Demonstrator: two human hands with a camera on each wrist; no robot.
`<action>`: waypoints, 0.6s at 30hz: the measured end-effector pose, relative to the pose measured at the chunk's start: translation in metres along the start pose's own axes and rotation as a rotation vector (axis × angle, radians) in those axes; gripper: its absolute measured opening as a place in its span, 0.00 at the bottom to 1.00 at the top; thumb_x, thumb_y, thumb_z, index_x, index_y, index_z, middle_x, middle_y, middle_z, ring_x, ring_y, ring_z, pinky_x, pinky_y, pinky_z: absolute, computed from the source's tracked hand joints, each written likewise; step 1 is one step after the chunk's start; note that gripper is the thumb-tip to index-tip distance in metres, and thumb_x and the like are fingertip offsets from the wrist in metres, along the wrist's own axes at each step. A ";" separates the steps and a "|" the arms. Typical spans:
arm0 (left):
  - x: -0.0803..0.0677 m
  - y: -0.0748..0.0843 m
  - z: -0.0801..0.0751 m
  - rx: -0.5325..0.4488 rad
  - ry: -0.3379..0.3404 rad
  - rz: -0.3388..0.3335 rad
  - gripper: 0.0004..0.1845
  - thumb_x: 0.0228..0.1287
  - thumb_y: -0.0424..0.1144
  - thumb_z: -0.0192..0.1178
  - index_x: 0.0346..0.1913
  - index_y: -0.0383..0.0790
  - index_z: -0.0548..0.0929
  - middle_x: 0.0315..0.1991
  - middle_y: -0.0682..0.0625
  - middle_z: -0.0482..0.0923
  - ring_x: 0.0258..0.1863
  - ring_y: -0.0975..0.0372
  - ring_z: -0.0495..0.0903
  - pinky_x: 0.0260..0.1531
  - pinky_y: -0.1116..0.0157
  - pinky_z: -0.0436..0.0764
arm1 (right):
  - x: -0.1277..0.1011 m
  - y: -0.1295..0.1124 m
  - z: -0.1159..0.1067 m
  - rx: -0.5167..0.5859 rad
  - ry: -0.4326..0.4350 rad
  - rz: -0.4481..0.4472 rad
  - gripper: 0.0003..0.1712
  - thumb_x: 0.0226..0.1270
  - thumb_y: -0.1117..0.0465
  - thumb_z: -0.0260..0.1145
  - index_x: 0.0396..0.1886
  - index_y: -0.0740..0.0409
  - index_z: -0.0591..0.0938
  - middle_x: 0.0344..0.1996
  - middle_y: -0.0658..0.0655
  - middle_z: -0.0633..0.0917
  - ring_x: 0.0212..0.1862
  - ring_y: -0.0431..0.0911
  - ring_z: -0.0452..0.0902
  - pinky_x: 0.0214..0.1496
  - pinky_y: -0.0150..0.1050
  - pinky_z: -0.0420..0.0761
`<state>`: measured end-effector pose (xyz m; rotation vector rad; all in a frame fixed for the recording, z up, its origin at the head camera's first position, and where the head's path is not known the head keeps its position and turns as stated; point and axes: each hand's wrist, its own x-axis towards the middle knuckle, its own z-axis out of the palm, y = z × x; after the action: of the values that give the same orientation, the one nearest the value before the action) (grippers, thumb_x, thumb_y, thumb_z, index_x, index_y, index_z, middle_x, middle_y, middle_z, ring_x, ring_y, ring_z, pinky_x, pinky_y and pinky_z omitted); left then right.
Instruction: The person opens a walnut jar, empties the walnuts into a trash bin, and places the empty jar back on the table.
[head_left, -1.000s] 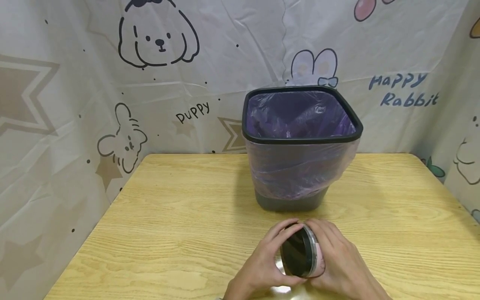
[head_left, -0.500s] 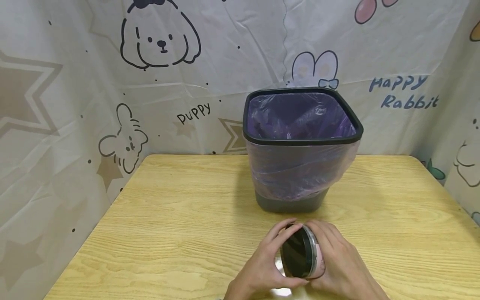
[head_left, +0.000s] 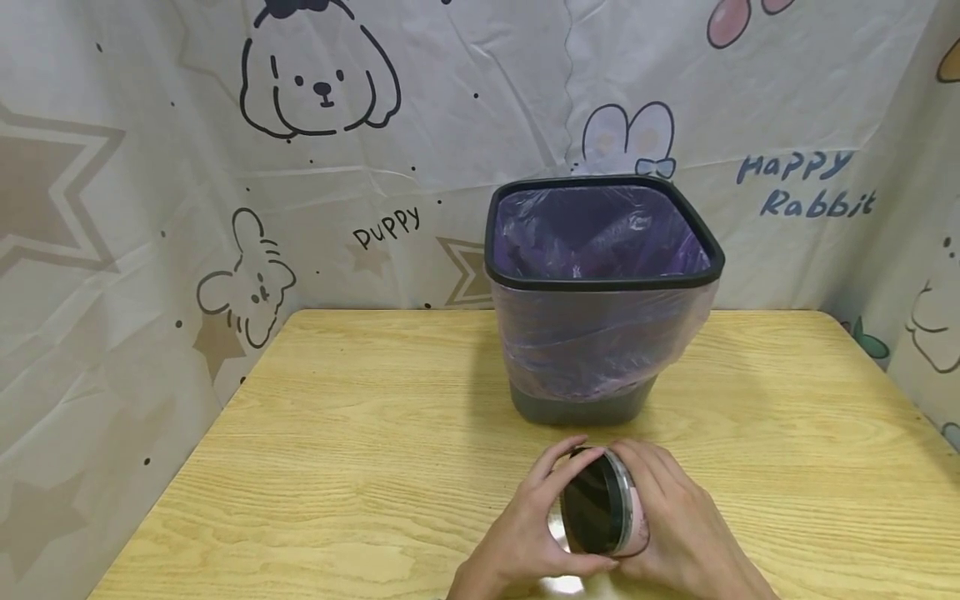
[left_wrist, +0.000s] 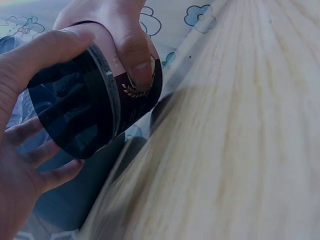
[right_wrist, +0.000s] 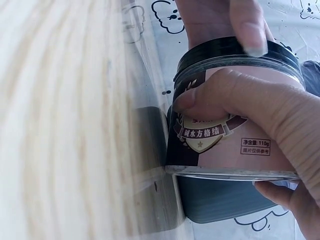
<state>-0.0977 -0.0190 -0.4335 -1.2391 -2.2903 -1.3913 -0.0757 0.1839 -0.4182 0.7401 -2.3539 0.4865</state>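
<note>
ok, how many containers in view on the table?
2. A lidded jar held on its side between the left hand and right hand at the near edge, and a bag-lined trash bin standing behind it. Nothing else visible.

left hand (head_left: 525,521): low at near edge, fingers curled over the black lid end of a round pink-labelled plastic jar (head_left: 603,512) | right hand (head_left: 678,521): thumb and fingers wrapped round the jar's body | both wrists close together, hands facing each other
</note>
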 end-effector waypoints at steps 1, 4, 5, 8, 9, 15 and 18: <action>0.000 0.000 0.000 0.013 0.005 0.009 0.55 0.36 0.41 0.81 0.72 0.49 0.62 0.71 0.47 0.57 0.65 0.55 0.67 0.60 0.57 0.73 | 0.000 0.000 0.000 0.001 0.002 -0.001 0.62 0.08 0.48 0.79 0.58 0.64 0.74 0.54 0.56 0.78 0.54 0.49 0.73 0.57 0.38 0.73; 0.000 0.000 0.000 0.013 0.008 0.001 0.55 0.36 0.41 0.81 0.72 0.50 0.63 0.70 0.47 0.58 0.65 0.57 0.67 0.60 0.58 0.73 | 0.000 0.000 0.000 0.003 0.006 -0.003 0.61 0.08 0.50 0.78 0.58 0.64 0.75 0.54 0.56 0.78 0.54 0.49 0.73 0.61 0.33 0.68; 0.000 0.001 0.000 0.006 0.006 -0.008 0.55 0.36 0.41 0.81 0.72 0.50 0.63 0.70 0.46 0.58 0.65 0.57 0.66 0.60 0.58 0.72 | 0.000 0.000 0.000 0.002 0.007 -0.003 0.60 0.08 0.51 0.77 0.58 0.64 0.75 0.54 0.56 0.78 0.54 0.49 0.73 0.61 0.32 0.67; 0.000 0.001 0.000 -0.011 0.006 -0.025 0.54 0.37 0.41 0.81 0.72 0.51 0.63 0.69 0.45 0.59 0.65 0.58 0.66 0.61 0.58 0.72 | -0.001 0.000 0.000 -0.003 0.003 -0.002 0.60 0.07 0.51 0.77 0.57 0.64 0.75 0.53 0.56 0.78 0.54 0.49 0.73 0.60 0.32 0.67; 0.000 0.001 0.000 -0.010 0.008 -0.019 0.54 0.37 0.41 0.80 0.72 0.50 0.63 0.68 0.44 0.60 0.65 0.58 0.66 0.61 0.58 0.72 | -0.001 0.000 0.000 -0.004 0.001 0.000 0.60 0.07 0.51 0.77 0.57 0.64 0.75 0.53 0.56 0.78 0.54 0.49 0.73 0.60 0.33 0.68; 0.001 0.001 0.000 0.028 0.017 0.039 0.52 0.37 0.40 0.80 0.70 0.49 0.64 0.68 0.45 0.59 0.64 0.55 0.66 0.58 0.59 0.74 | 0.000 -0.001 0.002 -0.001 0.013 -0.008 0.60 0.08 0.51 0.77 0.57 0.63 0.75 0.53 0.56 0.78 0.53 0.49 0.73 0.57 0.36 0.71; 0.001 0.002 0.000 0.007 0.008 0.008 0.52 0.37 0.40 0.80 0.70 0.51 0.65 0.68 0.46 0.58 0.65 0.55 0.65 0.59 0.59 0.73 | 0.000 -0.002 0.002 -0.007 0.011 -0.011 0.60 0.08 0.50 0.77 0.57 0.64 0.75 0.53 0.56 0.78 0.53 0.49 0.73 0.57 0.36 0.70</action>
<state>-0.0970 -0.0178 -0.4316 -1.2373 -2.2804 -1.3825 -0.0758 0.1816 -0.4194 0.7451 -2.3394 0.4761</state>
